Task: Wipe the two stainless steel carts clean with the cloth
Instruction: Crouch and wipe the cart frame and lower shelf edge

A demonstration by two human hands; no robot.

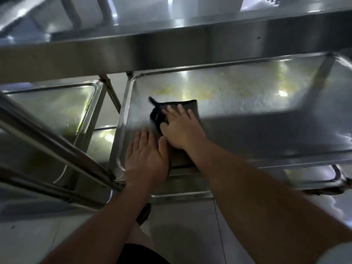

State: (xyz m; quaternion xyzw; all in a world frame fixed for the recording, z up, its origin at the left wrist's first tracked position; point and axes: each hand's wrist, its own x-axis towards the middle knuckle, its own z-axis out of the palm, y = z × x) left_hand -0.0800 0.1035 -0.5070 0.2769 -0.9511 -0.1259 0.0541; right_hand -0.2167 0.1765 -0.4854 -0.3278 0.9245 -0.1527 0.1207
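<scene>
So your dark cloth (pixel 177 111) is lying on the lower shelf (pixel 238 103) of the right-hand cart, toward its near-left corner, and your right hand (pixel 181 128) is flat on top of it with the fingers spread and straight, pressing rather than pinching. Your left hand (pixel 145 157) is just left of it, palm down with the fingers straight, resting at the near rim of the same shelf and gripping nothing; its thumb side looks like it touches the cloth's near edge, but blur makes that hard to call. The cloth looks soft, light and floppy to me: one corner is already flicked up on the far left, so I'd guess it bunches easily if you push from one edge. A flat palm in the middle of it seems the best hold, since that keeps it spread and drags the whole pad along. The steel looks slick and shiny, so expect the cloth to glide, and maybe slip out from under you if pressure drops. There's yellowish smearing on the far part of the shelf that probably needs firmer passes. The second cart (pixel 57 103) sits to the left, its shelf also streaked.
</scene>
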